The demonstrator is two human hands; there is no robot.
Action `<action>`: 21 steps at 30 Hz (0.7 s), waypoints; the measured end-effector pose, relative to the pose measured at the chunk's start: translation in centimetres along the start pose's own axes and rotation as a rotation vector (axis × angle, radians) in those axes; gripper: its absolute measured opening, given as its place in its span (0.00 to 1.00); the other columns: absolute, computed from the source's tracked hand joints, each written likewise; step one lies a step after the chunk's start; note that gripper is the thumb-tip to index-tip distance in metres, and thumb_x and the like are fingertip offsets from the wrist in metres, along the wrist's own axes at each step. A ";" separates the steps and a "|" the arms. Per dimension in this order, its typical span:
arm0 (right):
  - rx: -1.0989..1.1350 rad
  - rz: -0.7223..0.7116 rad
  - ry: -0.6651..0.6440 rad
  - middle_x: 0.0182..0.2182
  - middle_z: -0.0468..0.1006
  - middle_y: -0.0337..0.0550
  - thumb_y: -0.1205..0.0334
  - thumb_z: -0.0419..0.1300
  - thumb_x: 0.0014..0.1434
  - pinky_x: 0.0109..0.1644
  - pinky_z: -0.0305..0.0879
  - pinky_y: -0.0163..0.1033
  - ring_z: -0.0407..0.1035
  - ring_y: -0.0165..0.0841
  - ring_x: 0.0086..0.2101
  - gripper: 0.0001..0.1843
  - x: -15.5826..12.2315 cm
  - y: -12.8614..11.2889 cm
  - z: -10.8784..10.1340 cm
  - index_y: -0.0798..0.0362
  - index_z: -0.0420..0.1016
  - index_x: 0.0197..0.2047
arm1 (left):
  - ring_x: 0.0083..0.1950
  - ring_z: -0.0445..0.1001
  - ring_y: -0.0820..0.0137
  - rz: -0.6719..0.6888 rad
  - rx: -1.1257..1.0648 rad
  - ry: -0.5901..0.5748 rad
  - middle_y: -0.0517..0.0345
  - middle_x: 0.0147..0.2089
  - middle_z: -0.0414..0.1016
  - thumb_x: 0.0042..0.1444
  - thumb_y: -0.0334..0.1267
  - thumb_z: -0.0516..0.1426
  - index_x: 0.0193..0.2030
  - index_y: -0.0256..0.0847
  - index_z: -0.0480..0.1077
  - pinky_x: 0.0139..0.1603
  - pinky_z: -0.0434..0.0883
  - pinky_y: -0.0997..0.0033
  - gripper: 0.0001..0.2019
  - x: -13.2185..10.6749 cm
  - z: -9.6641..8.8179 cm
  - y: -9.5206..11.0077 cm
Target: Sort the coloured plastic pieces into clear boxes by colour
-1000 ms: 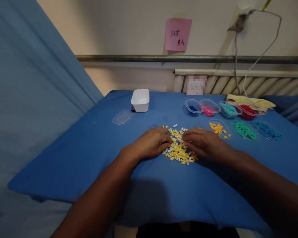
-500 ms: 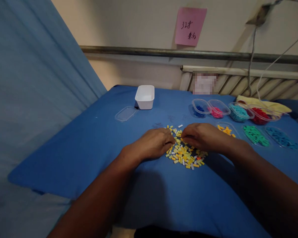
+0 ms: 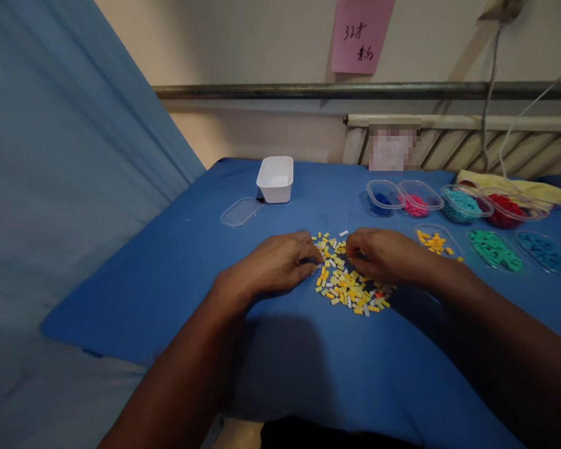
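pile (image 3: 348,284): tiny yellow and white pieces, mid table (image 3: 168,280), between both hands
left hand (image 3: 273,265): fingers curled at pile's left edge, pinch hidden
right hand (image 3: 386,255): fingers bunched, can't tell what's held
tip: fingertips, one piece at a time, imo

Dim room: cream wall (image 3: 262,37), pink note (image 3: 362,34), metal rail (image 3: 308,91), blue curtain (image 3: 51,156), ribbed radiator (image 3: 472,149).

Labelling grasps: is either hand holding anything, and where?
Cannot tell: left hand and right hand rest on the pile, curled fingers hiding any pinch.
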State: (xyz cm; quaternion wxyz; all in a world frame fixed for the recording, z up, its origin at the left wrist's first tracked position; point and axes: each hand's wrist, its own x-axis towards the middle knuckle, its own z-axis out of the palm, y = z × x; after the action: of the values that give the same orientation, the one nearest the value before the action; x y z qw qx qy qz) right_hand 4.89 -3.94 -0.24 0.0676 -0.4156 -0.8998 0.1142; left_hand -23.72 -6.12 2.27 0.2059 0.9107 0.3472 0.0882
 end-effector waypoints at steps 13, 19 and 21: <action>0.192 -0.063 0.019 0.35 0.85 0.41 0.66 0.63 0.66 0.36 0.61 0.37 0.74 0.33 0.32 0.06 -1.0 -1.7 -0.9 0.49 0.82 0.43 | 0.51 0.79 0.61 0.107 0.103 -0.101 0.52 0.47 0.79 0.68 0.27 0.54 0.43 0.43 0.79 0.54 0.74 0.63 0.12 0.7 0.9 1.5; 0.281 -0.060 0.108 0.36 0.85 0.42 0.61 0.62 0.71 0.36 0.64 0.37 0.76 0.33 0.32 0.06 -3.4 -2.1 -0.7 0.48 0.82 0.45 | 0.56 0.79 0.58 0.118 0.025 -0.105 0.51 0.54 0.80 0.61 0.26 0.58 0.52 0.44 0.79 0.60 0.75 0.60 0.16 0.3 0.6 1.8; 0.315 -0.043 0.148 0.36 0.85 0.42 0.59 0.62 0.72 0.36 0.66 0.38 0.77 0.34 0.32 0.07 -4.6 -1.9 -0.3 0.48 0.82 0.47 | 0.54 0.78 0.59 0.132 0.024 -0.113 0.52 0.53 0.80 0.64 0.27 0.57 0.50 0.45 0.79 0.59 0.75 0.61 0.14 0.3 0.7 1.7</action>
State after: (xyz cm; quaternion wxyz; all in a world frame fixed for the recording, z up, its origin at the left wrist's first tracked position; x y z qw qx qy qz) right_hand 6.53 -8.60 0.38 0.2005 -0.3878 -0.8720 0.2215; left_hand -22.21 -7.29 2.41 0.2081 0.9374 0.2753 0.0460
